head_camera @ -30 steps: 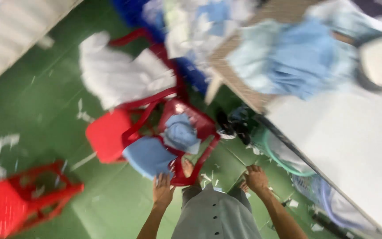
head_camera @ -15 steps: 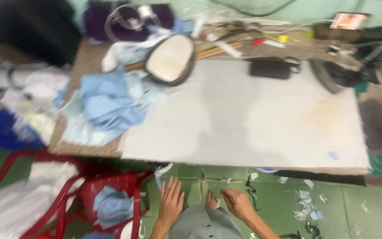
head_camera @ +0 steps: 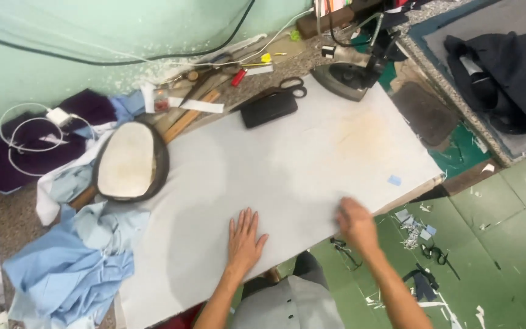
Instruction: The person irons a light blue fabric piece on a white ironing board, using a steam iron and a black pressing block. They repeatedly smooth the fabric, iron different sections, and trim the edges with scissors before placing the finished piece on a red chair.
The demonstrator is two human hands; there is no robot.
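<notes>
on the near edge of the white bench (head_camera: 312, 152), both your hands lie flat and empty.
from the left: the blue cloth heap (head_camera: 74, 262) lies well off to the left of your left hand (head_camera: 243, 239), which is spread wide, palm down and nearer to it; your right hand (head_camera: 354, 222), blurred but holding nothing, rests by the bench's right edge; the iron (head_camera: 348, 76) sits at the far corner.

At the bottom centre of the frame we see our grey garment (head_camera: 290, 307), seemingly buttoned down its front. Our left hand (head_camera: 243, 240) and right hand (head_camera: 355, 222) are bare, forearms unsleeved.
</notes>
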